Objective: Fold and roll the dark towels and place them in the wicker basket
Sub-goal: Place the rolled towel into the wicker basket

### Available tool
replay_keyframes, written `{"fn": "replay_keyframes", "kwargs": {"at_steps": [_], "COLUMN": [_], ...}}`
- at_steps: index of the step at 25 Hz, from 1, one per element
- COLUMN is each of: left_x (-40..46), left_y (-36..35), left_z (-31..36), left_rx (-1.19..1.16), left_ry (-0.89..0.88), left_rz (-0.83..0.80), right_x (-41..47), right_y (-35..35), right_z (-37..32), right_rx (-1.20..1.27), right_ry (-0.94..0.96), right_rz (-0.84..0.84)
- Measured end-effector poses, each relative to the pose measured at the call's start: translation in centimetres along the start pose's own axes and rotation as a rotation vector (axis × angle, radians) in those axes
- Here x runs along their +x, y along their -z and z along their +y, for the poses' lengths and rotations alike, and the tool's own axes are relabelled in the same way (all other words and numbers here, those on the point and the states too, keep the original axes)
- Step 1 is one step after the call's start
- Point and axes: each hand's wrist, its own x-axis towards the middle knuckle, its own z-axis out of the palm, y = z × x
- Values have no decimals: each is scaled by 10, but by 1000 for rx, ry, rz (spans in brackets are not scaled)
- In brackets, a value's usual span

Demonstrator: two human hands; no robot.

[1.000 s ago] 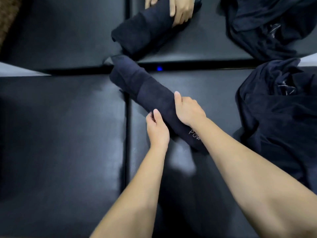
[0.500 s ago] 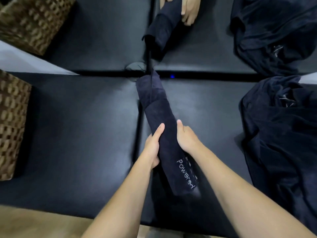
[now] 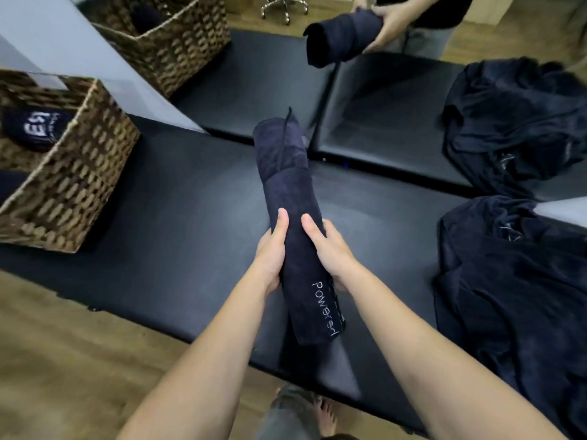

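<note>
A rolled dark navy towel (image 3: 290, 198) with white "powered" lettering is lifted above the black padded table (image 3: 178, 236). My left hand (image 3: 271, 252) grips its left side and my right hand (image 3: 330, 252) grips its right side, thumbs on top. A wicker basket (image 3: 73, 185) stands at the left edge with a rolled dark towel (image 3: 35, 128) inside. A heap of unfolded dark towels (image 3: 514, 281) lies at the right.
A second wicker basket (image 3: 178, 49) sits at the back left. Across the table another person's hand (image 3: 387, 23) holds a rolled dark towel (image 3: 343, 39). More dark towels (image 3: 514, 122) are piled at the back right. Wooden floor lies below the table's near edge.
Both hands have lifted the rolled towel off the table and turned it lengthwise. The view has tilted up, bringing the baskets and the person opposite into sight.
</note>
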Motion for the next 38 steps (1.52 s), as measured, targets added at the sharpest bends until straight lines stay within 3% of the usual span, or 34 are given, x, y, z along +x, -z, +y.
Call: {"fn": "replay_keyframes", "kwargs": {"at_steps": [6,14,24,32,38], "left_x": [-63,-131,-169,-154,-138], "left_y": [22,68,132,270,390], "left_z": [8,30,83,101,170], "left_rx": [17,-37,-92,-195,-220], "left_ry": [-163,-298,-286,-301,-380], "left_rz": [116,292,237,297,294], "right_x": [-47,-88,-110,-71,-29], "right_y": [-31,-72,-133,-272,-397], "right_z": [-7,-42,-99,-101,-144], "right_rx": [-15,-32,-314,-456,-444], "right_ry": [133,165,373,425,512], "right_rz": [-54,-242,-346,-452,-489]}}
